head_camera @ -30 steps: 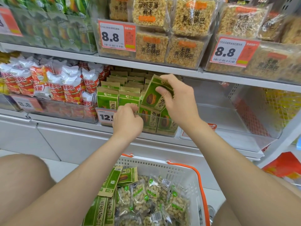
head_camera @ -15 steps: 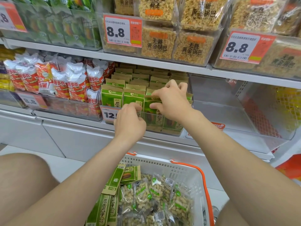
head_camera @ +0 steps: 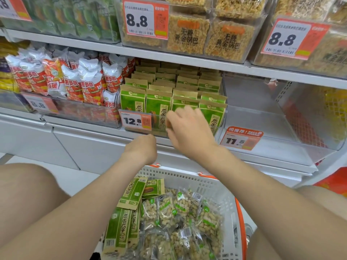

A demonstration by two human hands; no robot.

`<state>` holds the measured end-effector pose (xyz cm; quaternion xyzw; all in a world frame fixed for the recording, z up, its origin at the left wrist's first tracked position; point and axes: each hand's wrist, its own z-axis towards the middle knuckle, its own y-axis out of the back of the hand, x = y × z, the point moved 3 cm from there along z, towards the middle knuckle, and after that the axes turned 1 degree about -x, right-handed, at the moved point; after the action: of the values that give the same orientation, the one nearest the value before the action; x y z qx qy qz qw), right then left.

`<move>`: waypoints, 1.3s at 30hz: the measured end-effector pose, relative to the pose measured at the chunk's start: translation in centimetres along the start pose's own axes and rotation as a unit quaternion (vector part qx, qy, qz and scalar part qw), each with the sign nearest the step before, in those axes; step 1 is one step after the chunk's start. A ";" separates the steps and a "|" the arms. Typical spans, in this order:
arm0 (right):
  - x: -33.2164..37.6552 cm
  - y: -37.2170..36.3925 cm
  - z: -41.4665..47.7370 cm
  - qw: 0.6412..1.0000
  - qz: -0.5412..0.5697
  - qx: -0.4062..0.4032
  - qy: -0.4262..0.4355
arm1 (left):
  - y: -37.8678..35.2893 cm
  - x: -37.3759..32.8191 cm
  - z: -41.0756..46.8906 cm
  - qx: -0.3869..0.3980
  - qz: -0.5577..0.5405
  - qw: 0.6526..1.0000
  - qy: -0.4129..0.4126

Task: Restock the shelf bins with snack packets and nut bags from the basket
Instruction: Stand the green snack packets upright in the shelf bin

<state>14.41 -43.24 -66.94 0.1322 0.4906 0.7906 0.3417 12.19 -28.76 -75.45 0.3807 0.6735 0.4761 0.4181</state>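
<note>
Snack packets (head_camera: 158, 107) standing upright, filling middle bin (head_camera: 219, 126); more lying in basket (head_camera: 180, 175) below. Hovering before bin: right hand (head_camera: 187, 132) loosely spread, empty; left hand (head_camera: 140, 149) hiding its fingers, grip impossible to tell. Likely reaching down next for another packet.

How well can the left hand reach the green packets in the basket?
Probably yes: the left hand is by the far rim of the open basket, and the green packets lie uncovered at its left side.
</note>
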 end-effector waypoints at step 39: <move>-0.5 -1.0 -2.9 0.907 0.146 0.364 -0.151 | 1.5 -1.8 -1.8 0.093 -0.268 0.946 -0.156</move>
<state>13.61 -45.28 -69.10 0.4354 0.6624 0.5685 0.2201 11.33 -30.63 -73.30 0.2935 0.7182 0.2162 0.5927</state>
